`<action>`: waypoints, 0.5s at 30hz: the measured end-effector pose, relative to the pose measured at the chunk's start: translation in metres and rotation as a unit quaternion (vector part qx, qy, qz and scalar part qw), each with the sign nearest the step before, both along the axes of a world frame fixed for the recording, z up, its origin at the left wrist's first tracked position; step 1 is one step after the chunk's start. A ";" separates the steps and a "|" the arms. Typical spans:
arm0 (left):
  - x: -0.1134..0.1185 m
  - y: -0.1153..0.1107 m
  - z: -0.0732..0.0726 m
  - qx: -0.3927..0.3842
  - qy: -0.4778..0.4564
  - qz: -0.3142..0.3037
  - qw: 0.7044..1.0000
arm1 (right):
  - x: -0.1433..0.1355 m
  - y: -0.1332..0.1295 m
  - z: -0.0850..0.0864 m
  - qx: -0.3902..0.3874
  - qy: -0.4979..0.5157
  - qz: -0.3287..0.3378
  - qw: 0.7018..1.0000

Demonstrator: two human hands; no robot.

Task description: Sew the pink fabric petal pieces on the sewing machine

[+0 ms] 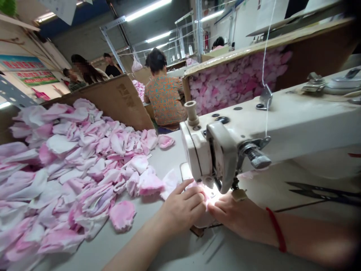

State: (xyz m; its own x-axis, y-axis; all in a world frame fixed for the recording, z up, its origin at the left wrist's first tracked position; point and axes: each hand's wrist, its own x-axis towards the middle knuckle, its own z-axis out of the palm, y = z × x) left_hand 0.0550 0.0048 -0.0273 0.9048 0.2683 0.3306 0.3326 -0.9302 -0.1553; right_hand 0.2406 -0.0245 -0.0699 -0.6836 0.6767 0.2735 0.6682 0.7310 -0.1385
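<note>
A white sewing machine [293,116] reaches in from the right, its lamp glaring over the needle area. Left of the needle, my left hand [183,205] rests with bent fingers on a pink and white fabric piece [170,184]. My right hand [239,214], with a red band at the wrist, is at the front right of the needle, its fingertips closed at the edge of the bright fabric. Glare hides what lies between its fingertips. A big heap of pink and white fabric pieces [84,169] covers the table on the left.
Black scissors [324,192] lie at the right behind my right forearm. A cardboard flap [113,99] stands behind the heap. Beyond the machine is a cardboard box [307,52] of pink pieces. A person in a patterned shirt [163,98] sits further back, with other people behind.
</note>
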 end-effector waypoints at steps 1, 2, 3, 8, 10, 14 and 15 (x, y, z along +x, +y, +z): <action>0.001 -0.001 -0.002 0.008 0.010 0.005 1.000 | -0.001 -0.002 0.001 0.003 -0.001 0.002 1.000; 0.003 -0.001 -0.003 0.016 0.019 0.016 1.000 | -0.001 -0.005 0.003 0.005 -0.002 -0.001 1.000; 0.004 -0.001 -0.004 0.020 0.025 0.029 0.999 | -0.002 -0.007 0.004 0.007 -0.001 -0.006 1.000; 0.009 -0.005 -0.007 0.007 -0.012 0.064 0.998 | -0.004 -0.016 0.006 0.059 -0.004 -0.021 0.998; 0.009 -0.006 -0.009 0.005 -0.038 0.050 0.998 | -0.003 -0.017 0.004 0.080 0.007 -0.014 0.997; 0.012 -0.007 -0.012 -0.062 -0.019 0.089 0.994 | 0.001 -0.015 0.000 0.102 0.010 -0.008 0.995; 0.013 -0.007 -0.013 -0.086 -0.020 0.118 0.989 | 0.002 -0.015 0.001 0.102 0.006 -0.009 0.995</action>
State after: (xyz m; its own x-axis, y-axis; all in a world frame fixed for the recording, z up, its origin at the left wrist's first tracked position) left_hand 0.0682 -0.0024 -0.0402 0.7977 0.5254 0.2960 0.5461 -0.8376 0.0151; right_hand 0.2426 -0.0391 -0.0693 -0.6681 0.6183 0.4140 0.6804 0.7328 0.0036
